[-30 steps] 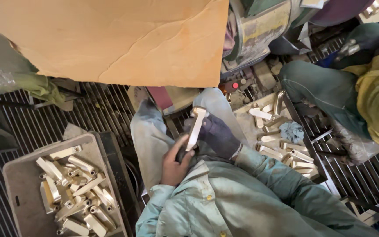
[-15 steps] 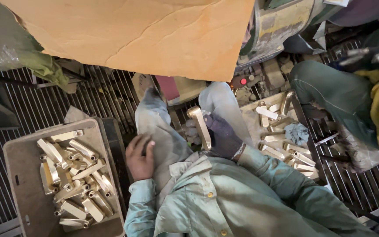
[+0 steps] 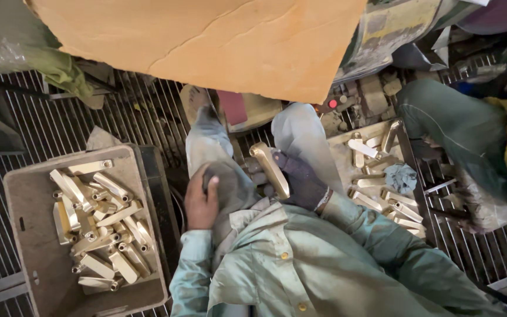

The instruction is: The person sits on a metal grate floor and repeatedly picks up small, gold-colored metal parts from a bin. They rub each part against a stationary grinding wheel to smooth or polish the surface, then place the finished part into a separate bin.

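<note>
While I'm sat on the metal grating (image 3: pixel 118 117) with my knees up, my gloved right hand (image 3: pixel 301 183) is wrapped tight around a brass handle piece (image 3: pixel 270 170), holding it tilted up just over my lap. My bare left hand (image 3: pixel 200 202) isn't gripping anything, fingers just curled loosely over my left thigh, right next to the grey plastic crate (image 3: pixel 30 235) full of the same brass pieces (image 3: pixel 98 226).

What could bite me: I only have the lower end of the piece, so a loose grip could let it slide off my lap and through the grating gaps. Another tray (image 3: pixel 406 158) of pieces sits by my right knee, with a crumpled blue rag (image 3: pixel 402 176) on it, and an elbow swing might knock those.

Hard to tell much else. A big cardboard sheet (image 3: pixel 206 35) covers whatever is ahead of my feet, the glove hides my fingertips, and another person's green-trousered leg (image 3: pixel 453 135) is cut off at the right edge.
</note>
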